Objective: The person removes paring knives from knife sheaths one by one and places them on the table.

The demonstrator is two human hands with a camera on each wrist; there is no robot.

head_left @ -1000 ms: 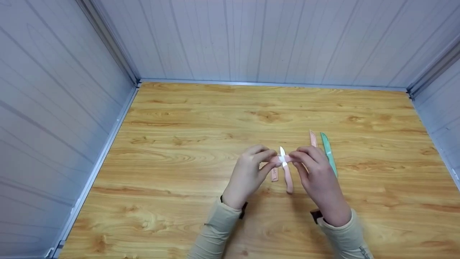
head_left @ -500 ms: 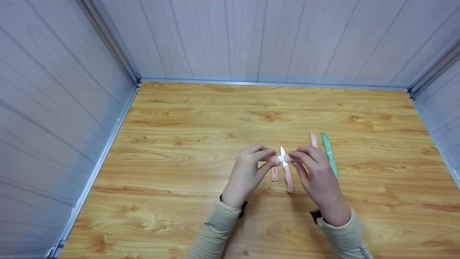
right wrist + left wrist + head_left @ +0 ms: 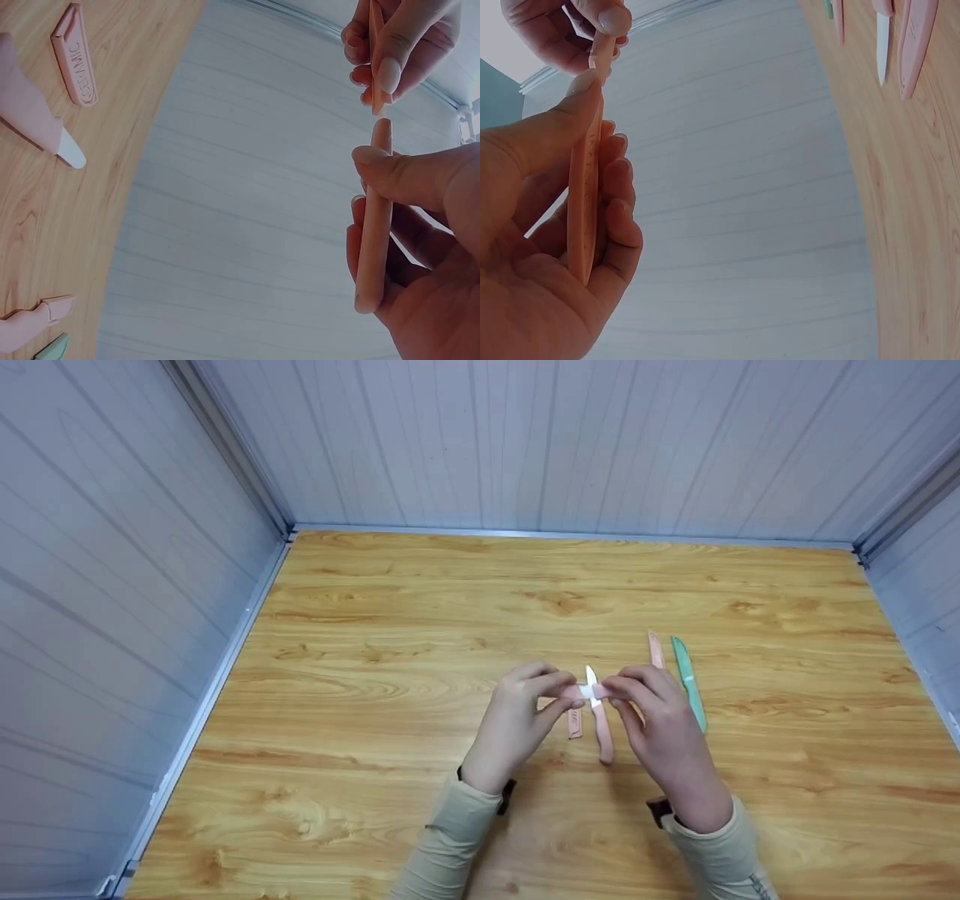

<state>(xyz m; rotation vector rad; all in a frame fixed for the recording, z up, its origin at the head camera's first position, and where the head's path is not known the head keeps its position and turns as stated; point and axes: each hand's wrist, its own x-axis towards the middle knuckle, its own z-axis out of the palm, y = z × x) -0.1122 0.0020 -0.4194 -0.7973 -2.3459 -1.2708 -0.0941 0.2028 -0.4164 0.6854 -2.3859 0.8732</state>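
Note:
My left hand (image 3: 514, 712) pinches a pink sheath (image 3: 585, 187) with raised lettering. My right hand (image 3: 656, 720) grips the pink handle (image 3: 373, 247) of a knife, thumb along it. Between the hands in the head view a short stretch of its white blade (image 3: 586, 691) shows, lined up with the sheath; whether its tip sits inside is hidden. Below them on the table lies a second pink knife (image 3: 604, 739) with a bare white blade. Beside it, partly behind the left fingers, is a loose pink sheath (image 3: 574, 724), marked CERAMIC in the right wrist view.
A green knife (image 3: 688, 682) in its sheath lies right of my right hand. Next to it another pink sheathed knife (image 3: 655, 649) is partly covered by that hand. The wood-grain table (image 3: 375, 607) is bounded by pale panels (image 3: 510, 450) at the back and sides.

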